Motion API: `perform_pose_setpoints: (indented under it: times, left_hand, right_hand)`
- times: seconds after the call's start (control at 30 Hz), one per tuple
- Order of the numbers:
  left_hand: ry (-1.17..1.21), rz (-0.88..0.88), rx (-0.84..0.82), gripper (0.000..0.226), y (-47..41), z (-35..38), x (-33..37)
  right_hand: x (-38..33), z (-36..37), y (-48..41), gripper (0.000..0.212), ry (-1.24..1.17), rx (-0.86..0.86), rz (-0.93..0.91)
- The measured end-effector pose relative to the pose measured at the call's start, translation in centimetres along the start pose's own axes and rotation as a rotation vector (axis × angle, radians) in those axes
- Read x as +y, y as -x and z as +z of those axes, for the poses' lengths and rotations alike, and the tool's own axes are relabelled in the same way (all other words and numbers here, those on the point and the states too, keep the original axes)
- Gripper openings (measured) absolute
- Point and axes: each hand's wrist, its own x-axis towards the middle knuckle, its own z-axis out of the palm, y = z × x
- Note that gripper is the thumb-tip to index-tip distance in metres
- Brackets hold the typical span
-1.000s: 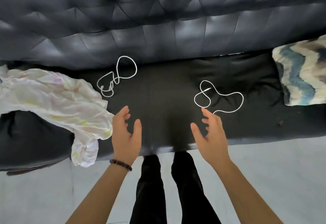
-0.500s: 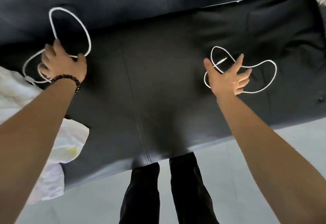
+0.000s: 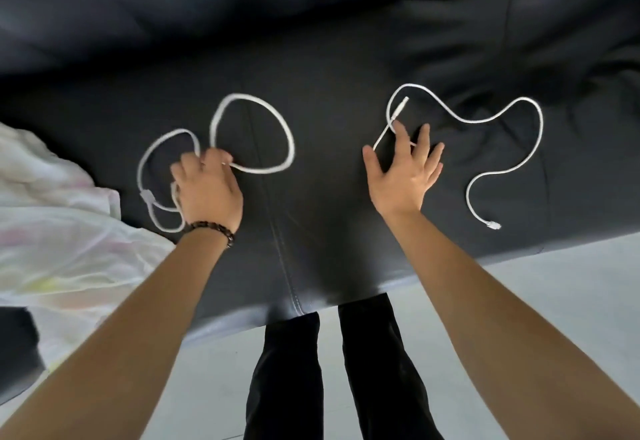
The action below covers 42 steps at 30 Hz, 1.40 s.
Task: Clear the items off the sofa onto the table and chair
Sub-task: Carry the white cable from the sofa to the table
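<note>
Both hands reached onto sofa (image 3: 329, 59) | left hand (image 3: 207, 194) clenched round left cable (image 3: 290, 138), centre-left | right hand (image 3: 403, 176) lay splayed over right cable (image 3: 474, 121) | cables looked light, floppy: gather loops.

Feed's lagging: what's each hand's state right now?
Left hand: grips the looped white cable.
Right hand: open, resting on the wavy white cable.

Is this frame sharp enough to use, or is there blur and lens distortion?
Head view: motion blur smears the left hand and the left white cable it grips. The right white cable and right hand are sharper. Wide-angle distortion bows the sofa front edge, which shows a mild sheen.
</note>
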Motion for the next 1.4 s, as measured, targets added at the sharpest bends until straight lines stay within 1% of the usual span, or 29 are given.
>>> perform_pose_setpoints:
  times: [0.07, 0.1, 0.2, 0.27, 0.33, 0.4, 0.43, 0.53, 0.63, 0.7, 0.8, 0.87, 1.0, 1.1, 1.27, 1.4]
  left_hand:
    - [0.062, 0.087, -0.03, 0.021, 2.4, 0.6, 0.7]
    - [0.105, 0.092, -0.059, 0.02, 3.5, 0.8, 1.0]
    - [0.298, -0.034, -0.168, 0.015, 6.1, 0.7, 2.1]
    - [0.369, -0.095, -0.182, 0.014, 7.5, 0.0, 2.9]
    - [0.429, -0.139, -0.165, 0.013, 8.8, -1.4, 4.1]
    - [0.541, -0.245, -0.164, 0.016, 10.0, -3.4, 5.5]
    - [0.598, -0.302, -0.162, 0.017, 10.6, -4.6, 6.2]
    - [0.719, -0.393, -0.157, 0.023, 12.5, -9.0, 8.0]
    - [0.771, -0.378, -0.133, 0.028, 14.6, -14.3, 9.3]
    - [0.789, -0.343, -0.132, 0.028, 16.4, -18.1, 9.8]
    - [0.894, -0.285, -0.139, 0.031, 19.5, -24.1, 10.8]
    - [0.931, -0.211, -0.136, 0.033, 21.5, -28.5, 11.9]
    - [0.979, 0.013, -0.119, 0.026, 25.7, -37.4, 14.3]
    - [1.026, 0.171, -0.159, 0.024, 29.0, -42.8, 16.2]
    - [1.01, 0.428, -0.292, 0.026, 34.0, -47.3, 20.0]
    - [0.991, 0.623, -0.328, 0.026, 38.7, -48.6, 24.1]
  right_hand:
    - [1.2, 0.2, 1.2, 0.039, 0.046, 0.051, -0.144]
    - [1.8, 0.0, 1.8, 0.03, 0.073, 0.06, -0.209]
    - [3.5, -1.1, 3.5, 0.015, 0.155, 0.073, -0.37]
    - [4.2, -2.2, 4.6, 0.005, 0.178, 0.044, -0.419]
    - [4.5, -3.4, 5.7, 0.014, 0.197, -0.082, -0.395]
    - [4.5, -4.7, 7.1, 0.016, 0.196, -0.215, -0.335]
    - [4.3, -5.5, 8.0, 0.017, 0.172, -0.249, -0.313]
    - [3.6, -8.8, 11.3, 0.024, -0.041, -0.204, -0.288]
    - [2.7, -13.0, 15.0, 0.031, -0.257, -0.151, -0.244]
    - [2.3, -16.5, 17.8, 0.031, -0.424, -0.109, -0.192]
    - [1.9, -22.4, 22.4, 0.037, -0.621, 0.013, -0.138]
    - [1.9, -26.7, 25.7, 0.044, -0.677, 0.094, -0.092]
    - [2.5, -35.1, 33.2, 0.036, -0.774, 0.217, -0.008]
    - [3.6, -40.5, 39.6, 0.035, -0.818, 0.381, -0.006]
    - [7.3, -45.8, 49.1, 0.037, -0.889, 0.657, 0.032]
    - [12.3, -47.3, 55.5, 0.035, -0.98, 0.84, 0.111]
